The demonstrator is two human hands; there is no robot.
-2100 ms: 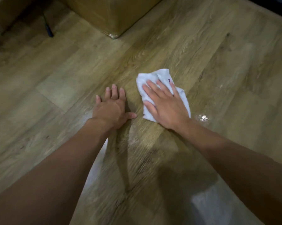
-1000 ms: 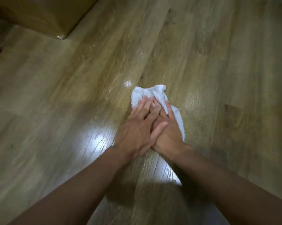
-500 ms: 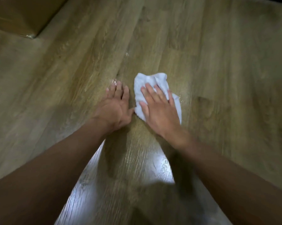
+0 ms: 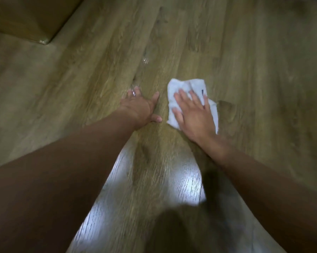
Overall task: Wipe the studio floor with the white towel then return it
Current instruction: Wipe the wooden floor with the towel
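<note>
On the floor (image 4: 245, 52), right hand (image 4: 194, 115) presses the white towel (image 4: 190, 88), fingers spread flat; left hand (image 4: 141, 108) braces, open — steady, overlapping strokes serve best.

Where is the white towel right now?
In the head view the white towel lies flat on the wood floor, right of centre, pressed under the right hand. The left hand rests on bare floor just beside it.

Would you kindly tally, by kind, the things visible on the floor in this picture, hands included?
Hands: 2, the left hand flat on the bare floor and the right hand flat on the towel.
White towel: 1.
Brown box: 1, at the far left.
Total: 4.
</note>
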